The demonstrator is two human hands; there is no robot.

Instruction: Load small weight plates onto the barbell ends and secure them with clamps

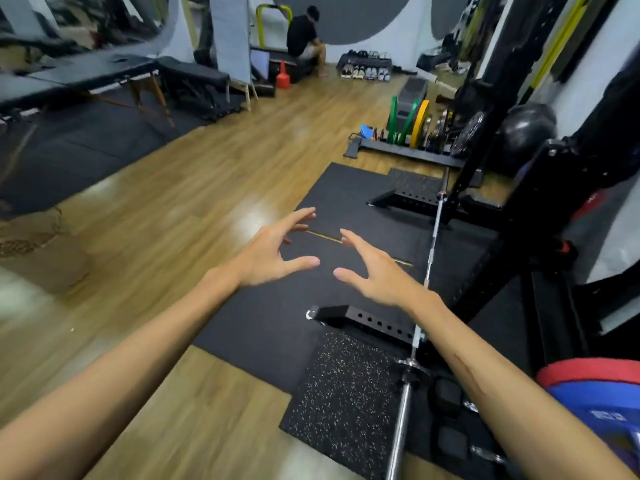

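A bare steel barbell (430,252) lies on the black floor mats, running from the near bottom edge toward the rack, and its near sleeve (401,420) carries no plates. My left hand (273,254) and my right hand (375,271) are stretched out above the mat, left of the bar, fingers spread and holding nothing. Weight plates stand in a floor plate rack (412,147) farther back, among them green plates (393,121) and a yellow plate (419,123). I see no clamps clearly.
A black power rack (512,188) rises on the right, its base legs (367,320) lying across the mats. Red and blue plates (602,400) sit at the lower right. Hex dumbbells (450,441) lie beside the bar. A person (304,36) sits far back by a shoe rack (367,67).
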